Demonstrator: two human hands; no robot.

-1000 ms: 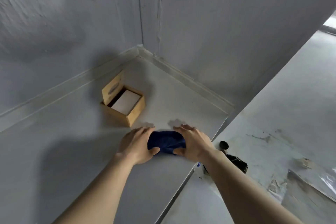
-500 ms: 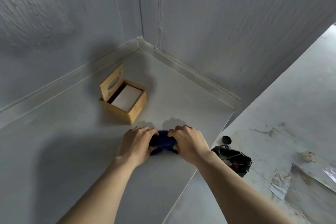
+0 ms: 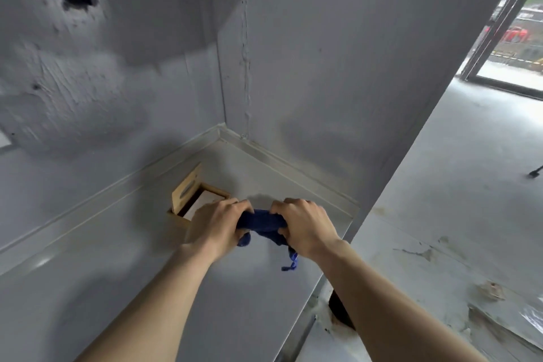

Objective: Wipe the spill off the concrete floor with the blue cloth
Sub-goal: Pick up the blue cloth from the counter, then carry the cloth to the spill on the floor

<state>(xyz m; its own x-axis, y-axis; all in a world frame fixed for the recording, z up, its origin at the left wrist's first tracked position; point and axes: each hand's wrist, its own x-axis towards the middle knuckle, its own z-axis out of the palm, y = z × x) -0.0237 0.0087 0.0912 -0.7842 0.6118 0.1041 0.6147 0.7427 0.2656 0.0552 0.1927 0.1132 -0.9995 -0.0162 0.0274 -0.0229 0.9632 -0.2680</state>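
Note:
Both hands grip the bunched dark blue cloth (image 3: 262, 222) above the grey counter (image 3: 117, 288). My left hand (image 3: 219, 223) closes on its left end, my right hand (image 3: 305, 225) on its right end. A blue loop or tag of the cloth dangles below my right wrist. The cloth is lifted off the counter. The concrete floor (image 3: 458, 214) lies to the right, below the counter edge, with stains and peeling patches. No clear spill can be made out.
A wooden box (image 3: 191, 200) with an open lid and white contents sits in the counter's corner, just behind my left hand. Grey walls close the corner. A dark object (image 3: 340, 311) lies on the floor under my right forearm. A window is at far right.
The cloth was pressed flat on the counter under both hands; now it is bunched and lifted off it. The view has tilted up, showing more wall and the window.

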